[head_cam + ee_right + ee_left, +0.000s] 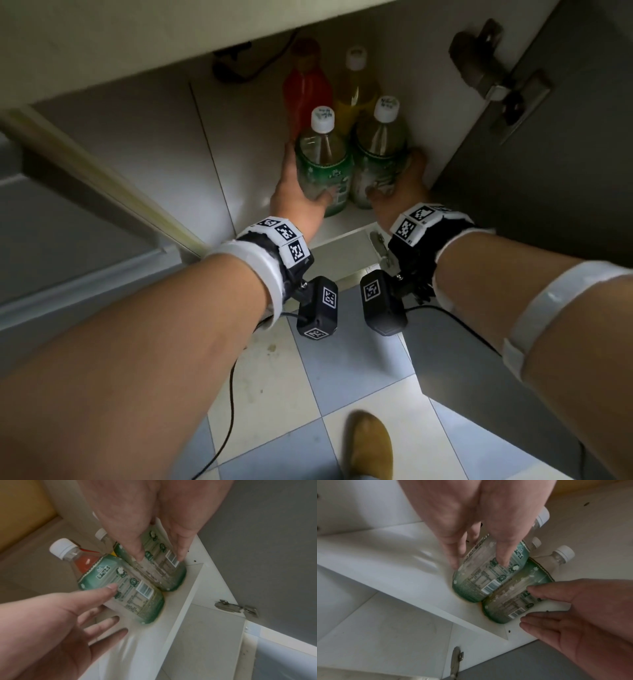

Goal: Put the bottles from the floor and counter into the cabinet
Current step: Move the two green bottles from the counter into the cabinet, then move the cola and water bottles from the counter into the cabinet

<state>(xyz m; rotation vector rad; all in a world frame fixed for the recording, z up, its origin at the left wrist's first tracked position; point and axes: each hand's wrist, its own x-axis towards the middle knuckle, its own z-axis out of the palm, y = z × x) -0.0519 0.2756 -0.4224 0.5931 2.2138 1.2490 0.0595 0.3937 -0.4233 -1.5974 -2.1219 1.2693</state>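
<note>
Inside the cabinet (239,144), each hand's fingers wrap one green-label bottle: left hand (294,192) on the left bottle (323,164), right hand (407,185) on the right bottle (376,161); red bottle (306,85) and yellow bottle (354,92) stand behind.

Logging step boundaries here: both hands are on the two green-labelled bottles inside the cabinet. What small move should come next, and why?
Probably let go and draw both hands back. The left hand and right hand hold the two green-labelled bottles, which stand upright on the cabinet floor before a red bottle and a yellow bottle.

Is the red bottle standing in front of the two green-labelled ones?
No, the red bottle stands behind the green-labelled bottles, deeper in the cabinet.
</note>
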